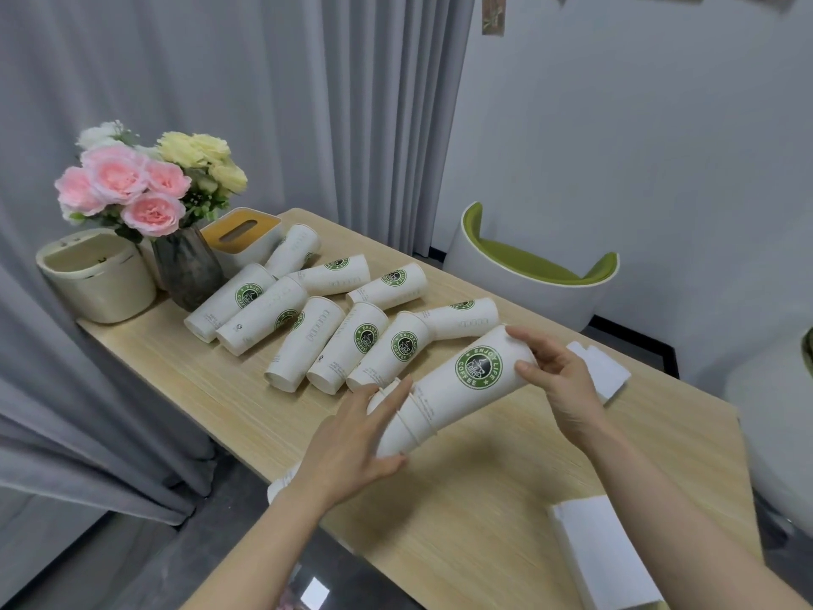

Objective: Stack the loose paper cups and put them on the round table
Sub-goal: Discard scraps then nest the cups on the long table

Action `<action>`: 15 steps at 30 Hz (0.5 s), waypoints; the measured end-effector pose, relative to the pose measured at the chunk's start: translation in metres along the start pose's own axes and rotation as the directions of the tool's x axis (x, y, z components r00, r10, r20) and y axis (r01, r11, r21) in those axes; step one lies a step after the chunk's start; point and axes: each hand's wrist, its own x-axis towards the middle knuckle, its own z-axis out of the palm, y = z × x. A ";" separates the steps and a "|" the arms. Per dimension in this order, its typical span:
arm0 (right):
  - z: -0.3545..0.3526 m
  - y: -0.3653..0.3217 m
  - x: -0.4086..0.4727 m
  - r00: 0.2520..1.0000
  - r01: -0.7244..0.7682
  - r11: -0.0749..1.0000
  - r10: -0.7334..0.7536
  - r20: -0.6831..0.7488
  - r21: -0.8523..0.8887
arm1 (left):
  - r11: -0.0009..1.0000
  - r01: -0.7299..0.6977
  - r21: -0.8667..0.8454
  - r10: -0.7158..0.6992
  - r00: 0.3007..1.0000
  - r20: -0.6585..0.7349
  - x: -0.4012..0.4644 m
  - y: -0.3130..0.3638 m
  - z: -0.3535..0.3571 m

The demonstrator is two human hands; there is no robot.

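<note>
I hold a nested stack of white paper cups (457, 385) with a green coffee logo, lying tilted just above the wooden table (462, 512). My left hand (365, 438) grips the stack's narrow lower end, where several rims show. My right hand (554, 376) grips the wide upper end of the outermost cup. Several loose cups (325, 341) of the same kind lie on their sides in rows across the middle of the table, beyond the stack. No round table can be made out.
At the table's far left stand a cream bin (97, 279), a vase of pink and yellow flowers (184, 266) and a tissue box (244, 235). White paper pieces lie at right (602, 372) and near front (602, 556). A green-and-white chair (532, 275) stands behind.
</note>
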 end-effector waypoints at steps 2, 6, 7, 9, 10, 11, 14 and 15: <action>0.003 -0.001 -0.004 1.000 -0.007 1.000 0.007 0.022 -0.002 | 1.000 -0.020 -0.007 0.020 1.000 -0.013 0.001 0.005 0.001; 0.016 0.001 -0.014 0.996 -0.038 0.999 0.039 0.084 -0.014 | 0.998 -0.067 0.000 0.067 0.997 -0.032 0.004 0.010 0.000; 0.021 0.002 -0.016 0.994 -0.045 0.999 0.046 0.103 -0.012 | 0.997 -0.083 0.010 0.083 0.996 -0.033 0.006 0.010 -0.001; 0.032 0.004 -0.019 0.988 -0.062 0.998 0.064 0.139 -0.019 | 0.994 -0.106 0.018 0.107 0.993 -0.040 0.009 0.009 -0.003; 0.037 0.006 -0.021 0.985 -0.073 0.997 0.075 0.153 -0.020 | 0.994 -0.109 0.017 0.109 0.993 -0.044 0.010 0.008 -0.004; 0.043 0.007 -0.022 0.983 -0.086 0.996 0.087 0.161 -0.015 | 0.994 -0.107 0.013 0.107 0.993 -0.047 0.010 0.006 -0.005; 0.063 0.012 -0.023 0.978 -0.122 0.992 0.121 0.173 -0.003 | 0.995 -0.096 -0.001 0.096 0.994 -0.046 0.012 -0.002 -0.008; 0.072 0.013 -0.024 0.975 -0.130 0.991 0.129 0.183 -0.005 | 0.996 -0.094 -0.005 0.094 0.995 -0.043 0.012 -0.006 -0.009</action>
